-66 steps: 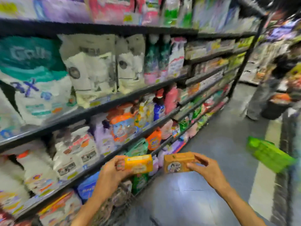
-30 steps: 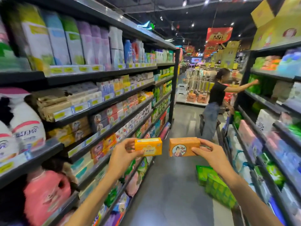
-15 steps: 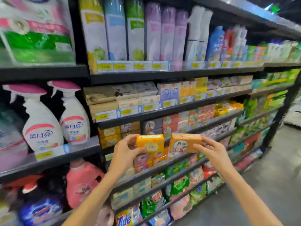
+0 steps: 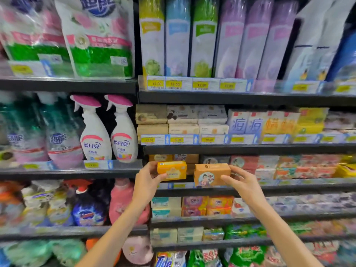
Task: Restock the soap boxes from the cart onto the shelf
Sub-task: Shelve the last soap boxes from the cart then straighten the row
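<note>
Fingers (image 4: 154, 177) of the left hand (image 4: 144, 185) curl round the left end of a yellow soap box (image 4: 172, 170), thumb under its lower front edge, pinching it level; fingers (image 4: 234, 169) of the right hand (image 4: 243, 185) wrap the right end of an orange soap box (image 4: 212, 175) from behind, the thumb pressed on its front face beside the round picture. The two boxes are held side by side, just apart, in front of the shelf (image 4: 250, 191) that carries rows of small soap cartons (image 4: 289, 166); directly behind them sit matching yellow and orange cartons, so this looks like the right bay. The cart is not in view. The step in hand, as I judge it, is the placing itself: both boxes are carried up to the shelf lip and not yet set down. The next move calls for pushing each box forward over the price strip (image 4: 179, 185) and onto its own stack, label facing out, with care not to nudge the cartons already there, then letting go with one hand at a time. White spray bottles (image 4: 107, 132) stand on the neighbouring shelf to the left, well clear of the hands.
</note>
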{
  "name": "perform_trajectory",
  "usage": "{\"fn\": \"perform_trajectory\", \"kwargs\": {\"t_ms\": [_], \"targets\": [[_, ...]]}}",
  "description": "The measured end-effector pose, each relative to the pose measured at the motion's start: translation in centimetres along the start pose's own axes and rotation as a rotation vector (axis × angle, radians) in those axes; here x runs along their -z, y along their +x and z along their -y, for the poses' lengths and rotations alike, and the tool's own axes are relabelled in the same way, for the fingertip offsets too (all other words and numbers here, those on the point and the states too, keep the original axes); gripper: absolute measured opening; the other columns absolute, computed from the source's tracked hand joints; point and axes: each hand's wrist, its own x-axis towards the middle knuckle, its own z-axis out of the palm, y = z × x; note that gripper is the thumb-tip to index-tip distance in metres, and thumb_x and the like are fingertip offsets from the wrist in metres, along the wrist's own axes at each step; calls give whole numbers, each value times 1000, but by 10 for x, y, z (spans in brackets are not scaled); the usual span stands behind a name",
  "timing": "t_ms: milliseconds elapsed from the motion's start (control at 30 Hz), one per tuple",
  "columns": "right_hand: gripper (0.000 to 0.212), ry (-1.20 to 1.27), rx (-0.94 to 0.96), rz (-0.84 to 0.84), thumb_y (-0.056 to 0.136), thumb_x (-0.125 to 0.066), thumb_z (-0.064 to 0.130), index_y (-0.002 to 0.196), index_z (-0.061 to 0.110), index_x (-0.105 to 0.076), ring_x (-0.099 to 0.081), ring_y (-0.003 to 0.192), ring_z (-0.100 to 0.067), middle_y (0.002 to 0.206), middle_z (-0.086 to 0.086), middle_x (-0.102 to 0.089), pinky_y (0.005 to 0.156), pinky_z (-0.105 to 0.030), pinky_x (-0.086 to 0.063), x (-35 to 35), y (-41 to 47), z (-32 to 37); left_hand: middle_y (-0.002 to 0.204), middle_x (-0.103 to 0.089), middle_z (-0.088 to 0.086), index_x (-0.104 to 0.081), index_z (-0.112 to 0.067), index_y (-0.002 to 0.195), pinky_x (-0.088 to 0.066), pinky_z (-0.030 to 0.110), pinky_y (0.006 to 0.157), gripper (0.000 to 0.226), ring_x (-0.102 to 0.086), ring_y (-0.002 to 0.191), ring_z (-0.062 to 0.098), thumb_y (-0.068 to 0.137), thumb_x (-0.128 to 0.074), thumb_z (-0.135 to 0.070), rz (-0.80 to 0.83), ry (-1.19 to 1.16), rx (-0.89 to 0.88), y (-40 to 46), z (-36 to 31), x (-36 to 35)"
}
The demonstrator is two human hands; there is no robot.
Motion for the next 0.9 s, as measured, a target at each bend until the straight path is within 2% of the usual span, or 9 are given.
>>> {"fn": "perform_trajectory", "kwargs": {"t_ms": [133, 200, 267, 367, 500, 667, 767, 900], "targets": [[50, -7, 3, 10, 79, -82, 27, 126, 19, -67, -71, 96, -3, 102, 11, -76, 85, -25, -56, -4, 13, -4, 105, -74, -14, -63, -26, 115, -57, 36, 94, 35, -70, 98, 2, 87, -77, -13, -51, 7, 48, 12, 23, -19], [47, -11, 3, 6, 80, -81, 26, 124, 20, -66, -69, 93, 3, 100, 14, -74, 78, -17, -54, -6, 18, -8, 105, -75, -14, -64, -24, 118, -57, 41, 93, 36, -71, 98, 4, 87, -77, -13, -58, 16, 69, 18, 36, -27], [50, -19, -1, -8, 80, -80, 28, 127, 19, -64, -68, 95, 2, 103, 13, -73, 78, -17, -53, -9, 20, -11, 102, -74, -15, -64, -26, 119, -58, 40, 91, 36, -70, 96, 4, 88, -76, -14, -69, 66, 86, 22, 44, -34], [61, -44, -5, -27, 78, -82, 34, 132, 17, -62, -67, 102, -4, 109, 9, -73, 89, -27, -54, -15, 22, -19, 105, -74, -9, -63, -23, 121, -58, 39, 87, 33, -70, 98, 12, 90, -72, -12, -100, 167, 81, 23, 49, -38], [59, -39, -19, -36, 80, -81, 33, 132, 17, -61, -65, 99, 2, 107, 12, -72, 77, -15, -49, -28, 24, -25, 107, -73, -3, -61, -21, 123, -58, 43, 84, 33, -70, 99, 20, 93, -64, -8, -157, 258, 51, 21, 52, -44], [66, -22, -47, -51, 77, -82, 36, 135, 15, -59, -64, 104, -3, 114, 7, -71, 87, -25, -49, -46, 30, -29, 112, -69, 7, -56, -14, 124, -54, 44, 84, 38, -66, 104, 31, 88, -61, -1, -218, 340, 87, 23, 49, -52], [65, -13, -56, -60, 78, -82, 32, 135, 12, -58, -62, 98, 3, 107, 7, -70, 84, -24, -49, -56, 32, -27, 115, -69, 11, -50, -10, 131, -53, 46, 87, 47, -65, 107, 36, 87, -62, 0, -228, 363, 179, 23, 48, -55], [64, -15, -50, -65, 80, -81, 30, 136, 11, -57, -64, 99, 0, 108, 6, -71, 81, -19, -50, -70, 33, -29, 106, -73, 12, -56, -14, 124, -57, 45, 80, 29, -67, 99, 37, 96, -58, -12, -296, 330, 218, 21, 61, -56]]}}
